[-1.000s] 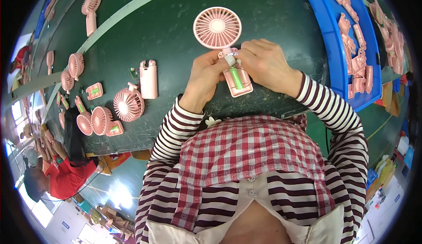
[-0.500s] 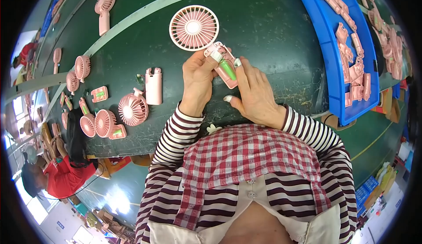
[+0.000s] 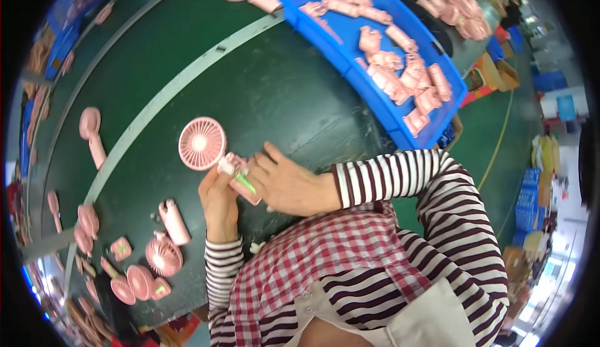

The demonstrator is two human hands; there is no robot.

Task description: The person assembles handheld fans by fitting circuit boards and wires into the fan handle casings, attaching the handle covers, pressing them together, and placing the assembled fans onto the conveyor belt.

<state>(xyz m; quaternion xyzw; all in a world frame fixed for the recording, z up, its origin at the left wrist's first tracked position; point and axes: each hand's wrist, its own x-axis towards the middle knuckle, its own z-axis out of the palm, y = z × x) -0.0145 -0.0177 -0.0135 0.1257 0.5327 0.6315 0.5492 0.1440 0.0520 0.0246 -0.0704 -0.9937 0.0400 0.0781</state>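
One pink handheld fan [image 3: 202, 144] is held over the green worktop [image 3: 281, 109], its round head pointing away and leftward, its open handle [image 3: 251, 196] showing a green cylinder [image 3: 245, 182]. Of the two hands, the left hand [image 3: 220, 203] grips the handle's upper end; the right hand [image 3: 284, 184] lies against its side, how tightly closed I cannot tell. The fan looks light, stiff and slightly slippery; its thin grille ribs [image 3: 211, 135] are probably fragile, so the handle's side walls seem the safer hold. A blue bin [image 3: 350, 72] at upper right contains jumbled pink plastic parts [image 3: 387, 84].
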